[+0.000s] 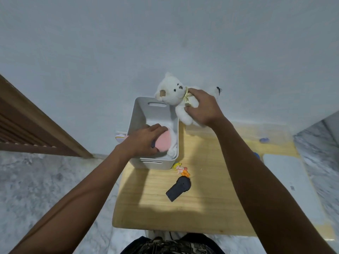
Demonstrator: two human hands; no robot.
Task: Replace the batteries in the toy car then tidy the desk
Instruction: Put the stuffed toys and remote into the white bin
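Wooden desk (211, 208), left hand (145, 142) gripping half-hidden pink toy (162, 143), right hand (203, 109) clutching teddy bear (172, 90)

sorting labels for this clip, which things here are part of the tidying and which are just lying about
In use: white teddy bear gripped by right hand; pink toy under left hand; white bin.
Lying about: small figurine, black object, white pad.
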